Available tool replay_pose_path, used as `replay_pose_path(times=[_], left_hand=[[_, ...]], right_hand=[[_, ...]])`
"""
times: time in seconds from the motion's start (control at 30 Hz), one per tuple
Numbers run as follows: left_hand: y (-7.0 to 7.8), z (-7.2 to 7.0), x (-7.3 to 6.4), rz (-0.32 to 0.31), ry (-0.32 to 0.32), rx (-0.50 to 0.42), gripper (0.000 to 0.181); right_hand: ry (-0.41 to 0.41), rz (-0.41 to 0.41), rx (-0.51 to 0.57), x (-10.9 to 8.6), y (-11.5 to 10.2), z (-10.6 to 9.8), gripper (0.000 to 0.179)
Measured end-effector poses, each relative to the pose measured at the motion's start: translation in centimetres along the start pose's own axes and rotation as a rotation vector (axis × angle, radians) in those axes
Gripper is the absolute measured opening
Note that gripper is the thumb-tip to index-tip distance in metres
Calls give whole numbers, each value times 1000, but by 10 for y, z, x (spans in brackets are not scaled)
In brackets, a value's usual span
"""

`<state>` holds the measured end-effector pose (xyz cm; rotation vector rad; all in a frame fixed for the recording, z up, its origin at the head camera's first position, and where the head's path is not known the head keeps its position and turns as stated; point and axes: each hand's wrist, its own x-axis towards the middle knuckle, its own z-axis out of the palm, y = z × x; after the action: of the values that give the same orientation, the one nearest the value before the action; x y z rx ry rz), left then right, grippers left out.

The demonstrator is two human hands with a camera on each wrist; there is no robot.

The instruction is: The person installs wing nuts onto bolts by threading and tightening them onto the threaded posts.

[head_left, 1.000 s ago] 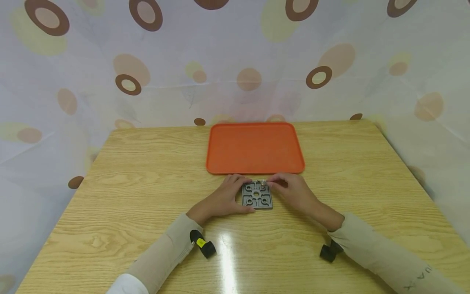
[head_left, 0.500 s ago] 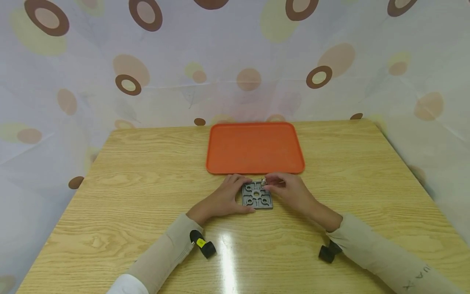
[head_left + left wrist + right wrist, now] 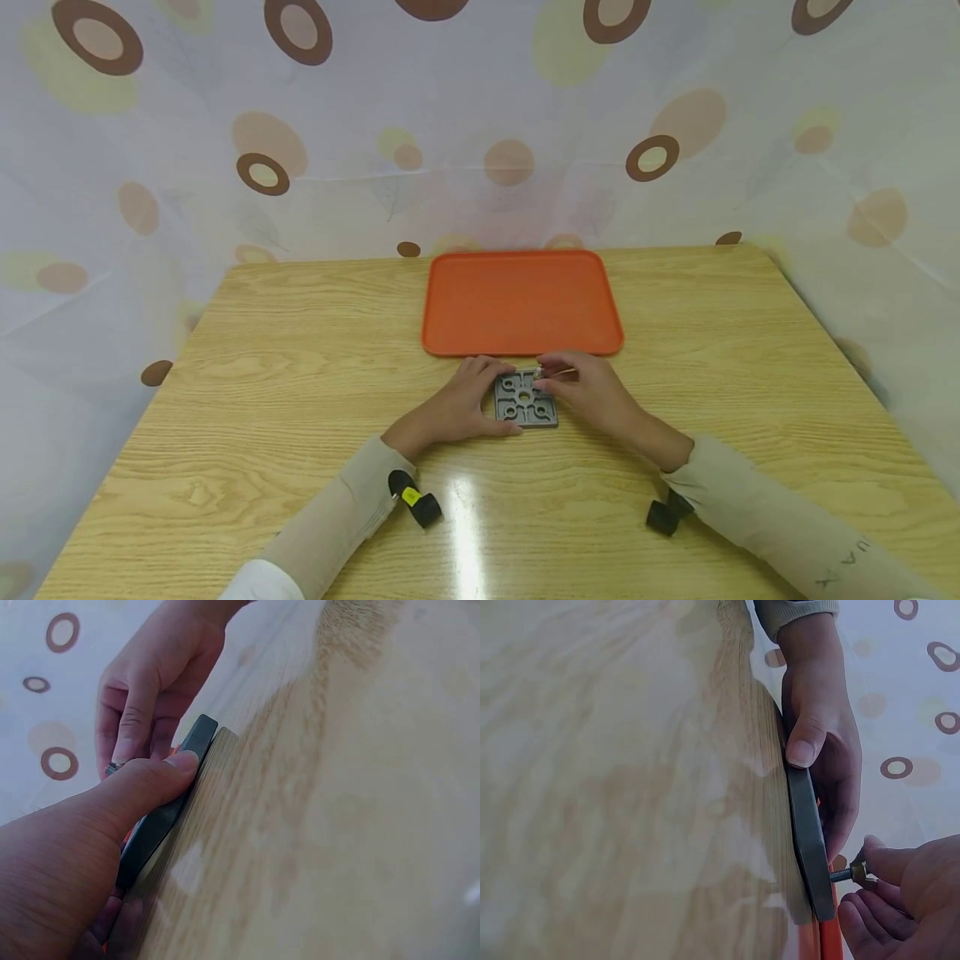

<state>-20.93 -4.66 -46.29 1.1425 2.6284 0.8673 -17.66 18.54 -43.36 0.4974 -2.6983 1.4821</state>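
Observation:
A square grey metal plate [image 3: 524, 408] lies on the table, with a raised ring at its centre and smaller rings near its corners. My left hand [image 3: 457, 404] grips it from the left, thumb on the near edge and fingers on the far edge. At the plate's far right corner, my right hand [image 3: 592, 392] pinches a small brassy wing-shaped metal piece [image 3: 860, 871] between thumb and fingers. A threaded shank [image 3: 841, 876] shows between this piece and the plate. Whether the two are one screw or a bolt with a wing nut, I cannot tell.
An orange tray [image 3: 521, 304] lies just beyond the plate and both hands. The wooden table [image 3: 322, 333] extends to both sides. A patterned cloth [image 3: 450, 192] hangs behind the table and along its sides.
My right thumb and fingers have shifted slightly left and turned around the small metal piece, which has changed its angle. The left hand and the plate have stayed in place.

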Motion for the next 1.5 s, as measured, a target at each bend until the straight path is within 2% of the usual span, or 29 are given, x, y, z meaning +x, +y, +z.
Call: replay_pose_path(times=[0.4, 0.67, 0.97, 1.27, 1.5], left_hand=[[-1, -1, 1, -3, 1, 11, 88], [-1, -1, 1, -10, 0, 12, 87], [-3, 0, 2, -14, -9, 4, 88], [-3, 0, 3, -8, -6, 1, 88], [-3, 0, 3, 12, 7, 17, 88]], right_hand=[[45, -58, -74, -3, 0, -4, 20], [46, -23, -83, -4, 3, -6, 14], [33, -52, -90, -3, 4, -5, 9], [22, -25, -28, -2, 2, -3, 23], [26, -50, -21, 0, 1, 0, 34]])
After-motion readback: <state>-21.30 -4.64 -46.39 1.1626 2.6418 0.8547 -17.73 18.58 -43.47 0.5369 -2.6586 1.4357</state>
